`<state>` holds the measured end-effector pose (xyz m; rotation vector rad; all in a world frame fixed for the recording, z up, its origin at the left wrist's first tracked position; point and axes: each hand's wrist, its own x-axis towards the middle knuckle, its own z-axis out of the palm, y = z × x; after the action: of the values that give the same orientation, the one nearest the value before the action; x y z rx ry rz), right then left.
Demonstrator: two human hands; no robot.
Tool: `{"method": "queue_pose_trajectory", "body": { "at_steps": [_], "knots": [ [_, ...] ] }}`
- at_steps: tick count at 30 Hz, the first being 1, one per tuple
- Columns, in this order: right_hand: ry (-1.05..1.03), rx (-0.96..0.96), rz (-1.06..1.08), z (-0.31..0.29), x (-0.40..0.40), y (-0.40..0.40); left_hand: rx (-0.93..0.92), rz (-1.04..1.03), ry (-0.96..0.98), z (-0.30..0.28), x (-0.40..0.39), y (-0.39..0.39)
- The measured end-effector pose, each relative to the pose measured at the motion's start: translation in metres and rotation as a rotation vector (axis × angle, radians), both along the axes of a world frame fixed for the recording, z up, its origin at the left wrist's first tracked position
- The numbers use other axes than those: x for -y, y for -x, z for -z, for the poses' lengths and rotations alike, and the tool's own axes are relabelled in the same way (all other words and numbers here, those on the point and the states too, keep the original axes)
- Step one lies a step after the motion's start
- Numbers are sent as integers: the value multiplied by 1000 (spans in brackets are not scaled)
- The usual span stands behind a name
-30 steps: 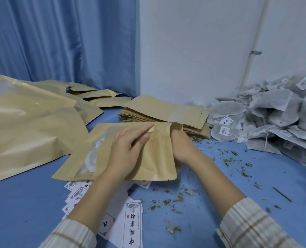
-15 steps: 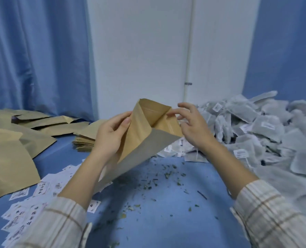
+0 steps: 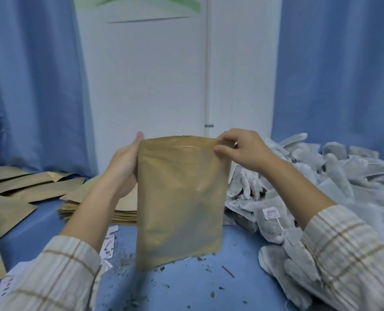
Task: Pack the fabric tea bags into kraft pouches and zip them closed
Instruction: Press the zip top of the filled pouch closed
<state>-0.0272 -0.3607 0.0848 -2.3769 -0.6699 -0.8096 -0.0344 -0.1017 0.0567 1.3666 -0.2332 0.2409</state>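
Note:
I hold one kraft pouch (image 3: 182, 198) upright in front of me, its mouth at the top and its bottom edge just above the blue table. My left hand (image 3: 125, 169) grips the pouch's left edge, fingers behind it. My right hand (image 3: 240, 149) pinches the top right corner. A large heap of grey fabric tea bags (image 3: 316, 187) with white tags lies to the right. Whether the pouch holds anything is hidden.
A stack of flat kraft pouches (image 3: 101, 209) sits behind my left forearm, with larger kraft bags (image 3: 22, 185) spread at the far left. Printed paper labels (image 3: 108, 245) and loose tea crumbs (image 3: 164, 272) lie on the blue table (image 3: 209, 292). Blue curtains and a white wall stand behind.
The pouch was lifted off the table, spread open at its mouth, then turned upright with its flat face toward me. My view swung right toward the tea bag heap.

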Motion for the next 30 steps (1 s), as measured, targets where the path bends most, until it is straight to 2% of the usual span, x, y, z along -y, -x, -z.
{"method": "queue_pose_trajectory", "body": {
  "at_steps": [2,4,6,10,13,15,19,24,26,28,30],
  "knots": [
    [-12,29,14,-8,2,-1,22,131,38,-1,-12,-1],
    [-28,31,14,-12,2,-2,64,213,-99,4,-14,-1],
    [-142,21,4,-11,-1,-2,125,141,-172,11,-7,-1],
    [-601,-146,-159,1,1,0,156,-84,-30,20,1,-4],
    [-624,-280,-279,12,3,0,180,-130,10,21,4,-5],
    [-678,-274,-313,13,2,-1,210,-185,21,18,4,-5],
    [-917,-203,-293,8,4,-5,248,-321,7,-4,-3,-4],
    [-1110,-279,-283,17,4,-8,224,-291,-42,-14,3,-1],
    [-1078,-299,-251,25,8,-10,171,-266,-5,-6,9,-1],
    [-846,-282,-110,32,14,-14,141,-247,-20,2,17,0],
    [-606,-174,75,32,10,-13,146,-236,-87,9,29,1]
  ]
}}
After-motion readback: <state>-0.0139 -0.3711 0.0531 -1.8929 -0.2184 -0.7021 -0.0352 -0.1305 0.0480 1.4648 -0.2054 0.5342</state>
